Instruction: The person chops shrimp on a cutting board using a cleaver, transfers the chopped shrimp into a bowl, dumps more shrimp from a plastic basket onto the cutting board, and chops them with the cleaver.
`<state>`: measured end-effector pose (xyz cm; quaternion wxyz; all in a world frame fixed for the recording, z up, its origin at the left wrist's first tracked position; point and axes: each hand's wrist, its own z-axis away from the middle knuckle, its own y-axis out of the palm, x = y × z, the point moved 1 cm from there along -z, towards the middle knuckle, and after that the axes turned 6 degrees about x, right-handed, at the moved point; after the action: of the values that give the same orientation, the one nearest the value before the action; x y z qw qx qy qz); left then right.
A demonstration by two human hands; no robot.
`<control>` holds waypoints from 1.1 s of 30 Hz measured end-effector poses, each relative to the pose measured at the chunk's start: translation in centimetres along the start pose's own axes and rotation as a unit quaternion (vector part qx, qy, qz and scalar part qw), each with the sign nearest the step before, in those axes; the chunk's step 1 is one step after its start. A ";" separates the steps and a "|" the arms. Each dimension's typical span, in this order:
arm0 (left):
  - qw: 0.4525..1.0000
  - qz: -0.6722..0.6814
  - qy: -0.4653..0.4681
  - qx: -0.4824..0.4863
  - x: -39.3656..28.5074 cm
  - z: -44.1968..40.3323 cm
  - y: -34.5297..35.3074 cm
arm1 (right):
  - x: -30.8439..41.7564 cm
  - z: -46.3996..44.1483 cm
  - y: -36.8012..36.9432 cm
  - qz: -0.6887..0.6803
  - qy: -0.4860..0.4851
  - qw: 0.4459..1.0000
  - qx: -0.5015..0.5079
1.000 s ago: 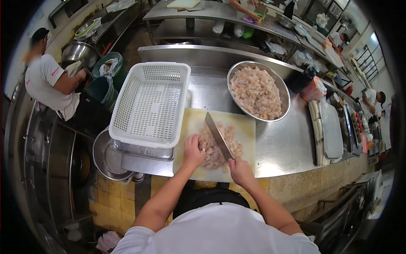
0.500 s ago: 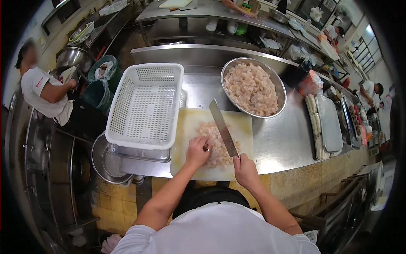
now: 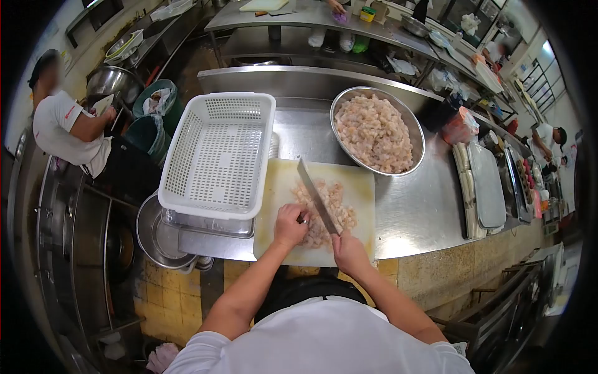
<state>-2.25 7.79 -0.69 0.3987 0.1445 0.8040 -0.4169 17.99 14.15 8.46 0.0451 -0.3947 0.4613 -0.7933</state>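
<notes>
Fingers of R hand (image 3: 350, 252) clamped on knife (image 3: 317, 198) over meat bits (image 3: 336, 198) on board (image 3: 277, 181); L hand (image 3: 290, 225) curled w/ bits adj., can't tell if gripping.

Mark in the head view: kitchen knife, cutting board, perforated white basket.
Kitchen knife (image 3: 317, 197): head view, middle of the blade.
Cutting board (image 3: 276, 182): head view, bare surface near its left edge.
Perforated white basket (image 3: 222, 148): head view, middle of the bare floor.
</notes>
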 end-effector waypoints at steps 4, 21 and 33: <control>0.999 0.001 0.036 -0.038 -0.1 -0.3 -0.4 | 0.7 -0.2 -0.8 0.002 0.015 1.000 0.016; 0.994 0.048 -0.065 -0.078 0.3 1.4 -1.6 | 4.2 1.0 -2.8 -0.016 0.004 1.000 0.022; 0.997 -0.002 -0.075 -0.033 0.0 2.9 -1.1 | 3.2 0.4 -3.7 -0.015 0.009 1.000 0.021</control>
<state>-1.36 4.85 -1.10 0.4616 0.0984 0.7855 -0.4002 17.19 14.56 13.23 0.0369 -0.3933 0.4386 -0.8072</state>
